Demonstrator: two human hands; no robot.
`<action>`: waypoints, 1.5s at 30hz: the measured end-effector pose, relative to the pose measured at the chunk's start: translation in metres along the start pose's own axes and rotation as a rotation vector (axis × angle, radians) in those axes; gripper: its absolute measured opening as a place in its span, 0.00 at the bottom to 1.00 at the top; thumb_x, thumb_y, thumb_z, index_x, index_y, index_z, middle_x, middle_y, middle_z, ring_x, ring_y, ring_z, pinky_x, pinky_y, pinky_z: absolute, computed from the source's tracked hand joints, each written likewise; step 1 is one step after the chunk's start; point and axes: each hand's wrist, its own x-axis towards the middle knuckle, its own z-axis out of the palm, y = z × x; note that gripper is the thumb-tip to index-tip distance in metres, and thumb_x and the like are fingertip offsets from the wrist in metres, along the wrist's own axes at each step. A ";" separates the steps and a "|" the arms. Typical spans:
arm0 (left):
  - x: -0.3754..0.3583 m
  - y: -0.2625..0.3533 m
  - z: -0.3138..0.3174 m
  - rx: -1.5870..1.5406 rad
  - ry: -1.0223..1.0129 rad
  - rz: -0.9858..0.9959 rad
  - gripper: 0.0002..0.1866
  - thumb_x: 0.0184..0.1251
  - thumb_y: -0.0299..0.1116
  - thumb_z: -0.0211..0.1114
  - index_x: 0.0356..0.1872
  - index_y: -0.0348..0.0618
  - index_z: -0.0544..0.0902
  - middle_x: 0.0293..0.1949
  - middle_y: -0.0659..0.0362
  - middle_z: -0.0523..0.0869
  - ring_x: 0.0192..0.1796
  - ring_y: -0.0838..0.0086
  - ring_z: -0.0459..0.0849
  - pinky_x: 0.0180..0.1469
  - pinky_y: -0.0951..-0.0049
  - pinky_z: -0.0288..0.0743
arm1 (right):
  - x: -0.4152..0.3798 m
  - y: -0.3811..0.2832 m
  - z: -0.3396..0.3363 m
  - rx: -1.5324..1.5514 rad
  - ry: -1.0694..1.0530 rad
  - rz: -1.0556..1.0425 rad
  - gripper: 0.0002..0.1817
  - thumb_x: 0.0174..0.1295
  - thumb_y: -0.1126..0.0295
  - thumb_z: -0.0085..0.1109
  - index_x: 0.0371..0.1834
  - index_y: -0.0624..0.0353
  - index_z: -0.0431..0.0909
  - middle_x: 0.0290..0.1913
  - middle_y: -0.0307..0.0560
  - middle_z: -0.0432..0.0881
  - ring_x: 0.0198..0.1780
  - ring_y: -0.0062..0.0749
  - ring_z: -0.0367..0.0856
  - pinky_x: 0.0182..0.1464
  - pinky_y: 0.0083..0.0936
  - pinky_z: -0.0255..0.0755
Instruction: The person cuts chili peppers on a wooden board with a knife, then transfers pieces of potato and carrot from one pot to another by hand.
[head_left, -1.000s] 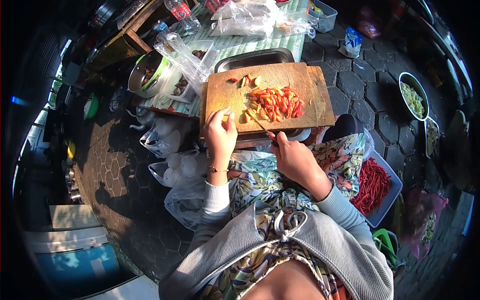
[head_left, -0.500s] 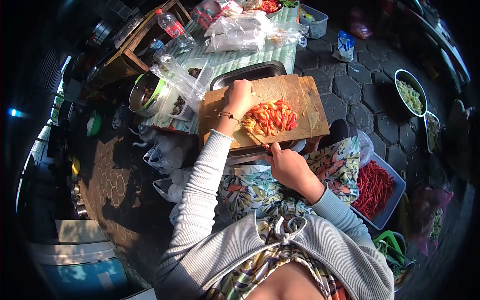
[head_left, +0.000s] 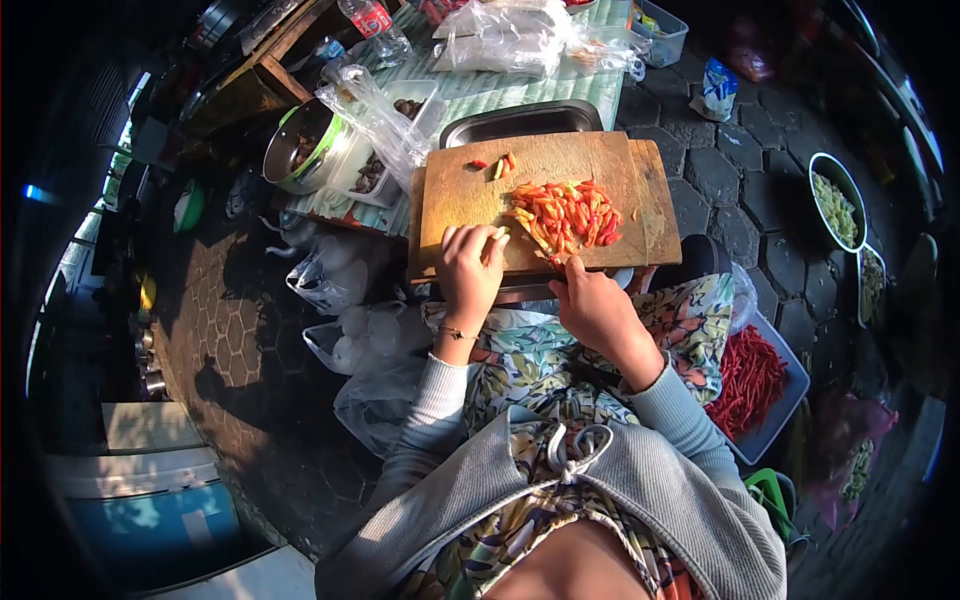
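Observation:
A wooden cutting board [head_left: 458, 202] lies in front of me, tilted slightly. On its right half is a heap of cut red and orange chillies [head_left: 568, 214]. Some loose chilli pieces [head_left: 504, 166] lie apart near the far edge. My left hand [head_left: 470, 272] is over the board's near left edge, its fingers curled together; whatever they may pinch is too small to make out. My right hand [head_left: 602, 312] grips a knife [head_left: 553, 262] by its reddish handle at the near edge, just below the heap. The knife's blade is barely visible.
A black tray [head_left: 520, 118] sits behind the board. Clear plastic bags [head_left: 510, 42] and a tub of dark pieces [head_left: 425, 100] are on the table. A tray of whole red chillies [head_left: 790, 385] stands at my right. A green-rimmed pot [head_left: 290, 150] is at left.
My left hand has come from the board's far left side back to its near edge, uncovering loose chilli pieces there. My right hand keeps the knife near the heap. The view has shifted slightly.

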 end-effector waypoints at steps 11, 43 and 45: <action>-0.016 0.007 0.001 -0.118 0.063 -0.037 0.04 0.51 0.24 0.68 0.29 0.39 0.84 0.32 0.58 0.85 0.34 0.63 0.79 0.37 0.68 0.74 | 0.008 -0.025 0.008 -0.043 0.047 0.017 0.14 0.64 0.64 0.51 0.36 0.66 0.66 0.17 0.61 0.77 0.22 0.57 0.79 0.24 0.47 0.73; -0.018 0.011 0.011 -0.119 0.171 -0.118 0.02 0.49 0.23 0.67 0.25 0.41 0.83 0.28 0.57 0.83 0.31 0.62 0.79 0.34 0.67 0.73 | 0.010 -0.031 0.005 -0.136 0.006 -0.011 0.14 0.64 0.64 0.51 0.39 0.66 0.66 0.16 0.60 0.76 0.21 0.57 0.78 0.22 0.47 0.70; -0.019 0.011 0.009 -0.117 0.162 -0.127 0.03 0.49 0.22 0.68 0.25 0.41 0.83 0.28 0.57 0.84 0.32 0.62 0.79 0.34 0.68 0.73 | 0.011 -0.030 0.007 -0.140 0.010 -0.028 0.14 0.64 0.64 0.51 0.38 0.67 0.67 0.16 0.59 0.76 0.20 0.54 0.79 0.21 0.44 0.72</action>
